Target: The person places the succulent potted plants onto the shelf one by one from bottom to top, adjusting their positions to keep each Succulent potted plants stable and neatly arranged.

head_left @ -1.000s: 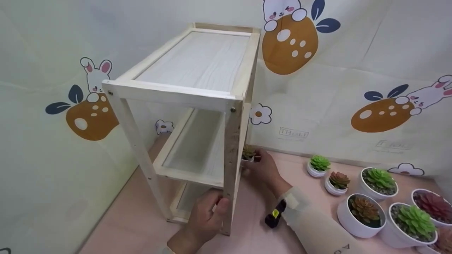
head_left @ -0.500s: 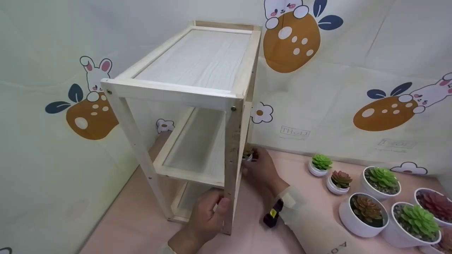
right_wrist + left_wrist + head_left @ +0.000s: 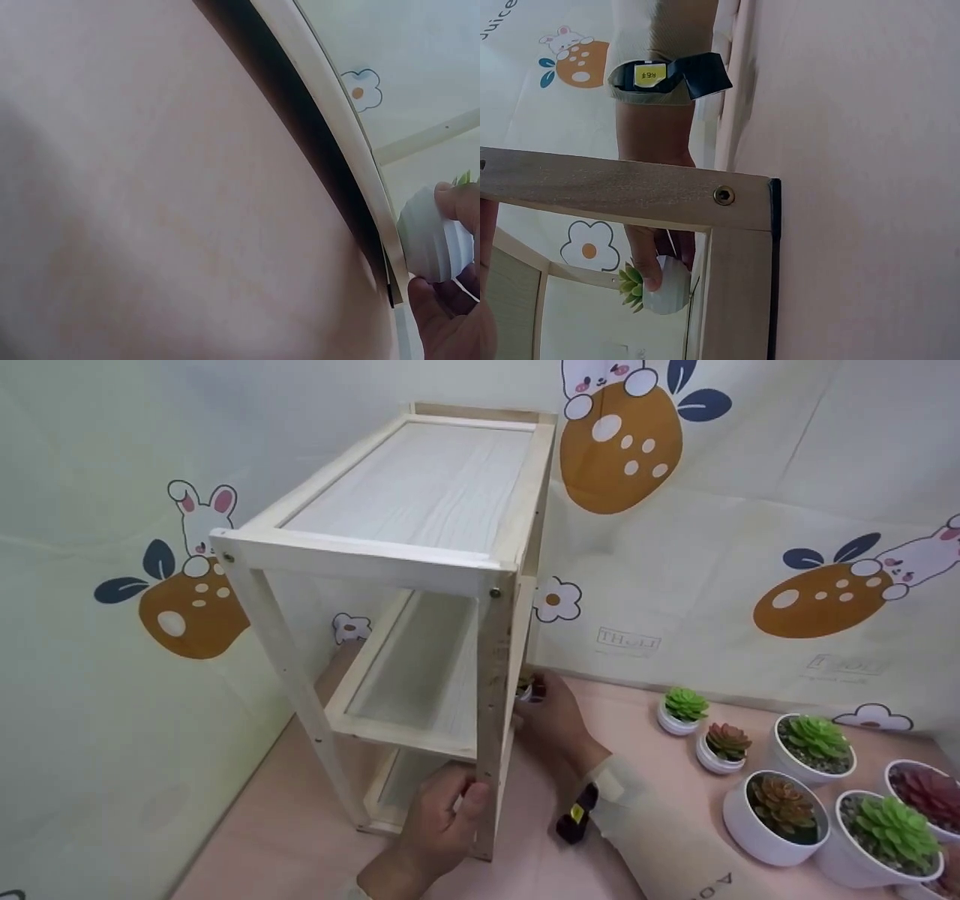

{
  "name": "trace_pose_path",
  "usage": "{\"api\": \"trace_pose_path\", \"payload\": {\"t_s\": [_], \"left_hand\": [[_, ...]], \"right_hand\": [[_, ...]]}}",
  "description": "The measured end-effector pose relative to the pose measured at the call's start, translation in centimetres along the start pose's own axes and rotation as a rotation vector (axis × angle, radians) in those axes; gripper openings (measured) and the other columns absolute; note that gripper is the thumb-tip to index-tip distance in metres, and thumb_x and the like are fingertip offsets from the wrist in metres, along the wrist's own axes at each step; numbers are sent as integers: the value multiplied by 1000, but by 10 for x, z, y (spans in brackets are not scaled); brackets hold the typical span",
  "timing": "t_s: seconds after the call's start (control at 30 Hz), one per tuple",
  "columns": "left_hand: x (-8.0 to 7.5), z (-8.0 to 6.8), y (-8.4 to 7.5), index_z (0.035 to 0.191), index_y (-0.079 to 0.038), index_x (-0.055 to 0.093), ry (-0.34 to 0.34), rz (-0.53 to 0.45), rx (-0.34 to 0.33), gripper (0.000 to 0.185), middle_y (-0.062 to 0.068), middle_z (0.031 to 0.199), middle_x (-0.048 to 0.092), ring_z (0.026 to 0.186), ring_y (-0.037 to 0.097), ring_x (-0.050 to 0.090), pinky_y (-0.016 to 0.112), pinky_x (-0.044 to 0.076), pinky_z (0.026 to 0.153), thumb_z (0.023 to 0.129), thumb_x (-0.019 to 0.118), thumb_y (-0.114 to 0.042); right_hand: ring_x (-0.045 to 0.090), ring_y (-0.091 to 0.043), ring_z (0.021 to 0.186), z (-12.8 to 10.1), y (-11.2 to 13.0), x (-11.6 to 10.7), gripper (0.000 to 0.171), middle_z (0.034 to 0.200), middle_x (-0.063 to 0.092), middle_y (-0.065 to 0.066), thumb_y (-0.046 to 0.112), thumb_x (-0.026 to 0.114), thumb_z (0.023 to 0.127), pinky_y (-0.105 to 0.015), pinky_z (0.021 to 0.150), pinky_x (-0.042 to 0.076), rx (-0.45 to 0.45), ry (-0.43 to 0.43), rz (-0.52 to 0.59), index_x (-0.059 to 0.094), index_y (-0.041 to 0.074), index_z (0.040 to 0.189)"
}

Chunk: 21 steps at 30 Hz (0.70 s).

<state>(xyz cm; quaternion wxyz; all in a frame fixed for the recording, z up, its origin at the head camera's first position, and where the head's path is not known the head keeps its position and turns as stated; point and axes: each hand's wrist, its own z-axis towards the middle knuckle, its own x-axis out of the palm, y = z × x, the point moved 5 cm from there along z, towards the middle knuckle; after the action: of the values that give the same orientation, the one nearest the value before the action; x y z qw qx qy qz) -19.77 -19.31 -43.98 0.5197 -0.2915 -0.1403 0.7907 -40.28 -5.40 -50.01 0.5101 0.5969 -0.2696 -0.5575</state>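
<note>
A pale three-tier wooden shelf stands in the middle of the head view. My left hand grips its near right leg low down, fingers curled around the wood. Beyond that leg, at the shelf's right side, my right hand holds a small succulent in a ribbed white pot. In the left wrist view, thumb and fingers pinch this pot right by the bottom tier's side rail. Its green leaves show there; in the head view the shelf leg and hand mostly hide the plant.
Two small potted succulents, one green and one reddish, stand on the pink cloth to the right. Several larger white pots, including one with a brown succulent, crowd the right edge. A rabbit-print sheet hangs behind.
My right hand has moved slightly inward behind the shelf leg with the potted succulent, which is now more hidden. The left hand keeps its grip on the leg. The head view has shifted slightly.
</note>
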Motion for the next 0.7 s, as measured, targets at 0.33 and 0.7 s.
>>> {"api": "trace_pose_path", "payload": {"t_s": [0.33,0.7], "left_hand": [[0,0,-2,98,-6,61,-4,-6,0,9,3,83,62,74,8,56,20,50,67,103,55,-1],[0,-1,2,104,-6,63,35,-30,-56,11,3,89,66,81,7,60,24,53,71,101,55,1]], "right_hand": [[62,-23,121,4,-1,0,51,130,65,-4,27,80,93,-45,106,51,17,6,-6,60,13,138],[62,-23,124,5,4,6,48,133,64,-6,22,77,95,-42,109,50,23,29,7,60,11,140]]}}
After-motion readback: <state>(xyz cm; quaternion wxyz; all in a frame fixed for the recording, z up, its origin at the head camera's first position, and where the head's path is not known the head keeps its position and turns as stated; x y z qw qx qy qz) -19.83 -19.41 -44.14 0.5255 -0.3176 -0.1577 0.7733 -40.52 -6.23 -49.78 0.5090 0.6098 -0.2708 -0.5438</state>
